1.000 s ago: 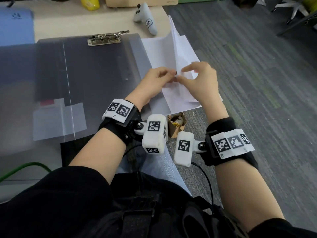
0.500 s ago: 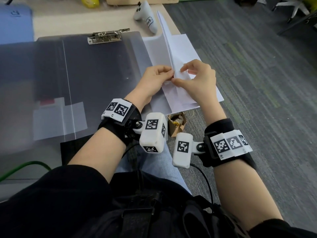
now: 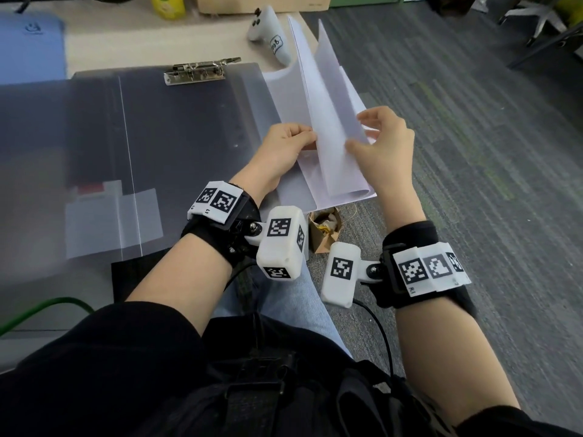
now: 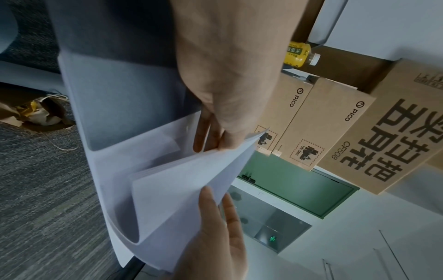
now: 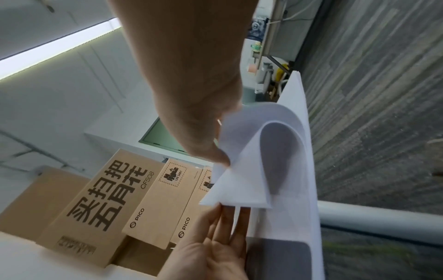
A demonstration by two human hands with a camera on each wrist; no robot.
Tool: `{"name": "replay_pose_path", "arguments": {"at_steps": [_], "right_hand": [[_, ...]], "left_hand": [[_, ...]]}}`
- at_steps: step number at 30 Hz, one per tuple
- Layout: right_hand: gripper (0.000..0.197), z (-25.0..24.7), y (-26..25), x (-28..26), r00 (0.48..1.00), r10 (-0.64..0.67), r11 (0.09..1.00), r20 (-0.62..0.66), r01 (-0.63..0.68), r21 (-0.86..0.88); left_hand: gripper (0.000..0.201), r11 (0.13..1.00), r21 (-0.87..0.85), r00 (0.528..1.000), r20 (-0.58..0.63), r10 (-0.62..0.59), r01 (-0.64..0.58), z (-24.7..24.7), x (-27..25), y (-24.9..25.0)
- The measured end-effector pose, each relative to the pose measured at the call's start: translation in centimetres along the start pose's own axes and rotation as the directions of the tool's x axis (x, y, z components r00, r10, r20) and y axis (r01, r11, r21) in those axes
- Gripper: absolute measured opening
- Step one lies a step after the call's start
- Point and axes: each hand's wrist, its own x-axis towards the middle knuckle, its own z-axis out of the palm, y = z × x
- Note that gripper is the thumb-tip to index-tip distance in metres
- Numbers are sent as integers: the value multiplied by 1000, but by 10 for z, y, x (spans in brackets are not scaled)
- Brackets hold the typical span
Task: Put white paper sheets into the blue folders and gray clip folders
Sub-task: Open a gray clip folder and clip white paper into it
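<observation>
White sheets (image 3: 328, 127) stood lifted at centre-right of the head view, pinched by the right hand (image 3: 383, 149) and the left hand (image 3: 284, 146), long axis running up-frame, with the open gray folder (image 3: 176, 127) immediately to their left.

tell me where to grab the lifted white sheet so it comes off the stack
Pinch the lifted white sheet at its raised long edge, coming from the right, where the right hand already has it. It stands curled up off the paper stack, joined only along the bottom, so fingers fit on both faces.
</observation>
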Motion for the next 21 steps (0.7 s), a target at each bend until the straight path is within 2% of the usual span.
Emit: {"name": "replay_pose_path", "arguments": {"at_steps": [3, 6, 7, 9, 12, 15, 18, 21], "right_hand": [[55, -4, -4, -3, 998, -55, 975, -5, 53, -217], [80, -3, -13, -10, 984, -32, 946, 176, 87, -313], [83, 0, -15, -12, 974, 6, 950, 225, 65, -305], [70, 5, -16, -15, 971, 33, 957, 236, 37, -287], [39, 7, -21, -19, 995, 22, 955, 99, 8, -297], [27, 2, -26, -19, 997, 30, 946, -67, -50, -319], [29, -3, -34, -21, 966, -59, 956, -251, -18, -294], [28, -2, -47, -24, 884, -176, 970, -433, 81, -228]], "left_hand": [[24, 1000, -7, 1000, 3, 22, -22, -1, -2, 4], [24, 998, 2, 998, -13, 68, -68, 0, -4, 13], [24, 996, 16, 996, -14, 93, -93, 0, -4, 17], [18, 989, 64, 991, -4, 136, -135, 2, -7, 26], [10, 970, 134, 979, 68, 193, -200, 1, -13, 39], [11, 964, 164, 973, 129, 191, -211, -8, -18, 48], [22, 963, 191, 981, 27, 190, -192, -29, -22, 50], [33, 965, 195, 969, -139, 206, -177, -52, -26, 46]]}}
